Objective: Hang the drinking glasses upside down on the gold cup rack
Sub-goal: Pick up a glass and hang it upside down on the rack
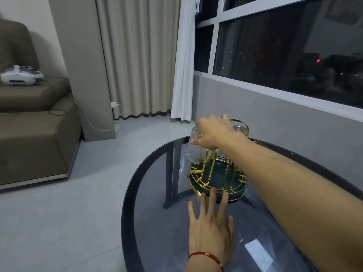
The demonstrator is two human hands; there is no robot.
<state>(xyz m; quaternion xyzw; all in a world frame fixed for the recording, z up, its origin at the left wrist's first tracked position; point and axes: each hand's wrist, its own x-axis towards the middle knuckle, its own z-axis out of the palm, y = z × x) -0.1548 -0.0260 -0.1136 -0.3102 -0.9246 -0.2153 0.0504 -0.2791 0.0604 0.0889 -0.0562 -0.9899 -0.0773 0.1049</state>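
Observation:
The gold cup rack [217, 174] with a dark green round tray base stands on the glass table [157, 222]. A clear textured drinking glass [196, 151] hangs upside down on the rack's left side, and my right hand [213, 132] is closed over its base from above. A second glass [239, 128] shows partly behind my right wrist, near the rack's gold top ring. My left hand [212, 226] lies flat on the table with fingers spread, the fingertips touching the near rim of the tray.
The round smoked-glass table has a dark rim and dark legs showing through. A grey wall and window run along the right. A brown sofa [33, 134] with a white device and a trailing cable stands at the left. Curtains hang at the back.

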